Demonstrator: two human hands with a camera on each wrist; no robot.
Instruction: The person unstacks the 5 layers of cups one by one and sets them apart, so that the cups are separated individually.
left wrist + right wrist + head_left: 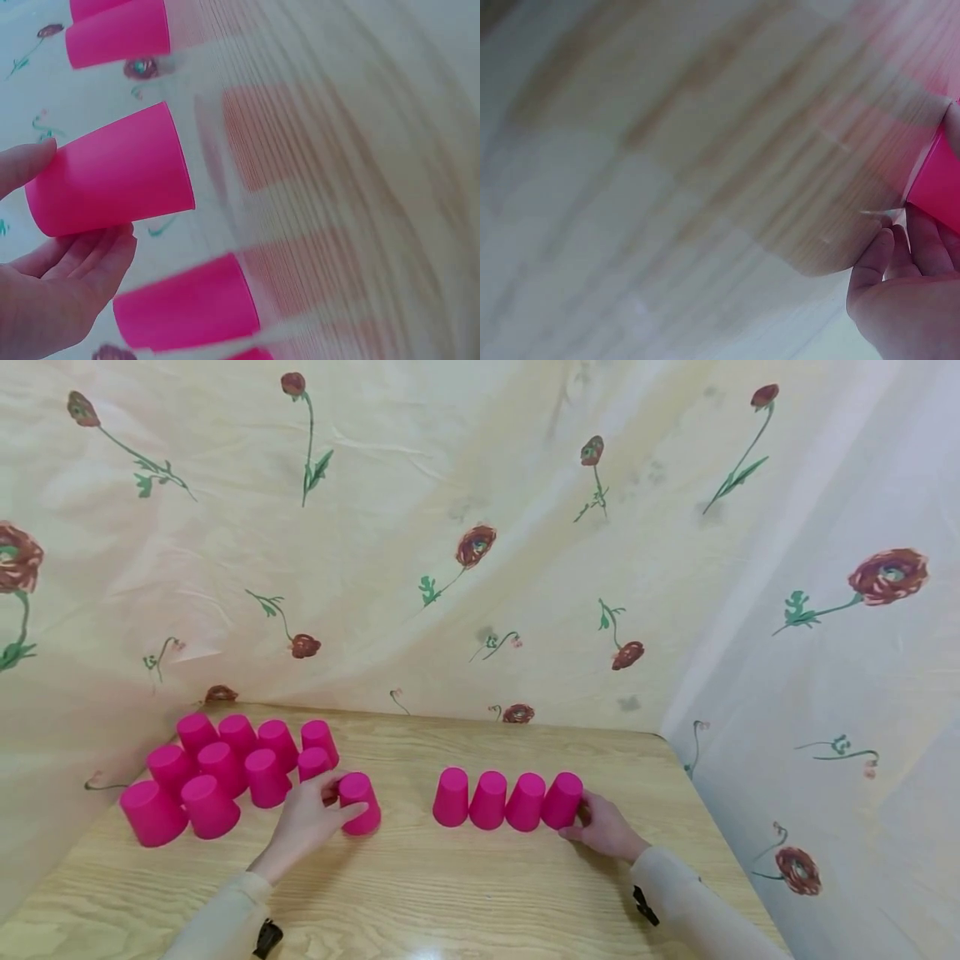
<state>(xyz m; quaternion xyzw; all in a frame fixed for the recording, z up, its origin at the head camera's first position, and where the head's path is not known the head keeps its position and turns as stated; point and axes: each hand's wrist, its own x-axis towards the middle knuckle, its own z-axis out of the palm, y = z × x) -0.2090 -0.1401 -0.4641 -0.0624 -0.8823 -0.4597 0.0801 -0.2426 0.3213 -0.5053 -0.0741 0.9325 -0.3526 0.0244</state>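
Observation:
My left hand (311, 814) grips an upside-down pink plastic cup (358, 803), thumb on the near side and fingers on the far side. In the left wrist view this held cup (112, 176) has its rim turned toward the table, with the thumb and fingertips on opposite sides. To the right, several upside-down pink cups (487, 800) stand side by side in a row. My right hand (603, 828) holds the row's rightmost cup (564, 799) low on its side. The right wrist view shows only part of that cup (937, 184), between thumb and fingers.
More upside-down pink cups (221, 768) stand in a loose group on the left of the wooden table (480, 893); the left hand partly covers one. A flowered cloth (390, 568) hangs behind the table and along its sides.

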